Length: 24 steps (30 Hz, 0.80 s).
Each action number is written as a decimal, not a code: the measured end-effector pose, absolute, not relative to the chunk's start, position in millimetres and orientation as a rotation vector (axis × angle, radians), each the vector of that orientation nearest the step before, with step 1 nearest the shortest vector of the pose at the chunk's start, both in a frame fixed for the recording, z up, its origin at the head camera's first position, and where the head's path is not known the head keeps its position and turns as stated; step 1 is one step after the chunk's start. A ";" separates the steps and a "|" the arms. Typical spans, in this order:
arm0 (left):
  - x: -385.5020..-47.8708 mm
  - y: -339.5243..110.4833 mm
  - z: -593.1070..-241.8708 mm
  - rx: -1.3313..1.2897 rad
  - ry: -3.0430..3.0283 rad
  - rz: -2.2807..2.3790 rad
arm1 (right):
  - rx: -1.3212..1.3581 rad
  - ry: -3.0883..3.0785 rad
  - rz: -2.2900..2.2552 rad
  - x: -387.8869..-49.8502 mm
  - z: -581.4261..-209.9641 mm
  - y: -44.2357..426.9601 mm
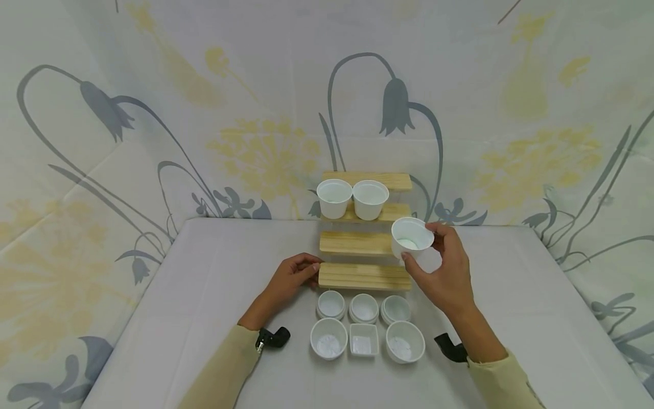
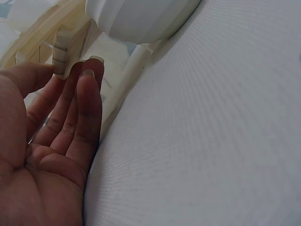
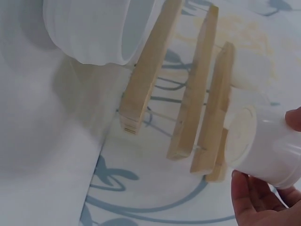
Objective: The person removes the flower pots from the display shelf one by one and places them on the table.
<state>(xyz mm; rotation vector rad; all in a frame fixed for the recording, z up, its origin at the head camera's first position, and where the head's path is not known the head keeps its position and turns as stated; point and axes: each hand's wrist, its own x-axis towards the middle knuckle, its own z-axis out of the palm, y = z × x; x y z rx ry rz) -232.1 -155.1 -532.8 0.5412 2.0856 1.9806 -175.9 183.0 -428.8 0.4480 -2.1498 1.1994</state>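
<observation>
A wooden stepped rack (image 1: 365, 276) with several tiers stands at the back of the table. My left hand (image 1: 288, 279) pinches the left end of its lowest plank, thumb on one side and fingers on the other, as the left wrist view shows. Between the thumb and fingers of my right hand (image 1: 451, 278) is a white plastic cup (image 3: 270, 146), held in the air by the rack's right side. Inside, the cup looks empty. Two similar cups, a left one (image 1: 334, 199) and a right one (image 1: 370, 200), sit side by side on an upper tier.
In front of the rack stand small white bowls in two rows. The nearer row has a round bowl (image 1: 328, 339), a square dish (image 1: 364, 339) and another round bowl (image 1: 405, 342). A floral cloth (image 1: 276, 102) hangs behind the white-covered table (image 1: 214, 250).
</observation>
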 end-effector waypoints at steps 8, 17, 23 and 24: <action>-230.7 -153.6 -529.8 0.518 2.085 1.983 | 0.466 -2.191 1.145 -170.6 -432.8 187.9; -229.8 -153.7 -528.7 0.517 2.082 1.982 | 0.446 -2.243 1.071 -164.5 -437.5 194.1; -229.5 -153.7 -528.4 0.524 2.089 1.981 | 0.456 -2.252 1.050 -160.9 -440.1 197.5; -229.6 -153.7 -528.7 0.528 2.091 1.981 | 0.458 -2.252 1.048 -160.2 -440.5 198.2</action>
